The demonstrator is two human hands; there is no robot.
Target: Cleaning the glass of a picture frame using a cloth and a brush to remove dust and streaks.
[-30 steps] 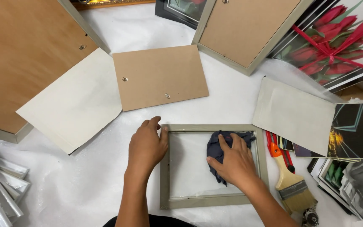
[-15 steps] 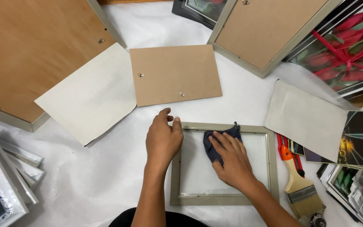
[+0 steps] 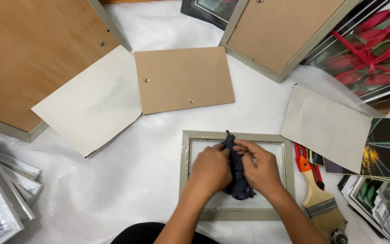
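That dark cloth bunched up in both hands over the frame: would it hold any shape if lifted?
Probably not. The dark cloth crumples into folds between the left hand and right hand, so it looks limp and light. It should drape rather than slide or roll on the frame's glass.

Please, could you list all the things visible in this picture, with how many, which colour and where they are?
picture frame: 1, grey-green, under the hands
cloth: 1, dark blue, between both hands
backing board: 1, brown, centre
paper sheets: 2, off-white, left and right
large frames: 2, face down, top
paintbrush: 1, wooden, right
cutter: 1, orange, right
prints: several, right edge
frame stack: white, lower left
left hand: on cloth
right hand: on cloth
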